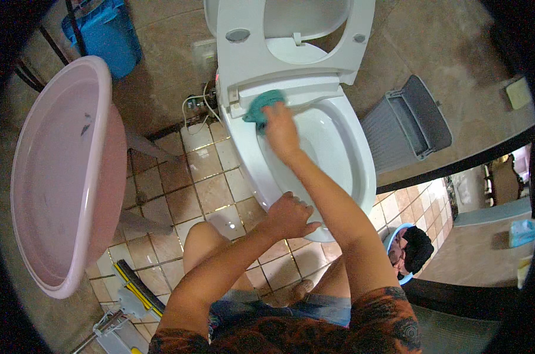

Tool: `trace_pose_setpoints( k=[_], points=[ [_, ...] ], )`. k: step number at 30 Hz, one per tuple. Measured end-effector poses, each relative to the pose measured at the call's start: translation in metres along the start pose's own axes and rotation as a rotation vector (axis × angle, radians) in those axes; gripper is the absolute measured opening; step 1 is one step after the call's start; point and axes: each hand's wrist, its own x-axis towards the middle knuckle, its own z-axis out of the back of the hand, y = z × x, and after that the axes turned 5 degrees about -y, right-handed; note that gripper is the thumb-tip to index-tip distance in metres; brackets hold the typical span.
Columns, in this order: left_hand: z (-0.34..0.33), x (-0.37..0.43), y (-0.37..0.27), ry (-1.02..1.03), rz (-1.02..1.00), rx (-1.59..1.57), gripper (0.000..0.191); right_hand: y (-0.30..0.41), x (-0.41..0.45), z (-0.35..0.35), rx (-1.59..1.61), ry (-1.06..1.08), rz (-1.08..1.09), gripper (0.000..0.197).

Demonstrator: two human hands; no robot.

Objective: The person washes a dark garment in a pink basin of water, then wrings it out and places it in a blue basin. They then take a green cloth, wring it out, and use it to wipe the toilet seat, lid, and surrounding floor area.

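Observation:
In front of me stands a white toilet bowl (360, 146) with its seat (294, 62) and lid raised. A green cloth (267, 104) lies at the rear left of the rim, near the seat hinge, with the fingers of my right hand (281, 128) closed on it. My left hand (294, 217) is over the front left part of the rim, fingers loosely curled, holding nothing that I can see. Whether its underside touches the rim cannot be told.
At the left are a large pink basin (59, 177), a blue bin (112, 40) and a sponge mop (139, 287). A cable (185, 115) hangs beside the toilet. A grey lidded bin (396, 132) stands right, with a tub of clothes (413, 250) further along the tiled floor.

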Motion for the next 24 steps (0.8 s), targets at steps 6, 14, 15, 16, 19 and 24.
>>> trace_pose_setpoints(
  k=[6,14,15,16,19,24],
  points=[
    [-0.001,-0.001,0.003,-0.032,-0.006,0.011,0.051,0.048,0.023,0.027,-0.07,-0.118,0.362,0.031],
    [-0.002,-0.004,0.006,-0.077,-0.041,0.02,0.045,-0.055,0.039,0.028,-0.303,-0.147,0.193,0.037],
    [-0.003,-0.003,0.005,-0.078,-0.043,0.018,0.045,-0.082,0.037,0.032,-0.353,-0.168,0.125,0.037],
    [-0.003,-0.002,0.003,-0.081,-0.048,0.016,0.045,-0.112,0.035,0.041,-0.397,-0.127,-0.003,0.038],
    [-0.004,0.003,-0.001,-0.097,-0.046,0.019,0.046,-0.192,0.027,0.078,-0.529,0.011,-0.31,0.041],
    [0.006,-0.001,-0.001,0.045,0.061,0.008,0.045,-0.179,0.005,0.099,-0.499,0.194,-0.231,0.051]
  ],
)
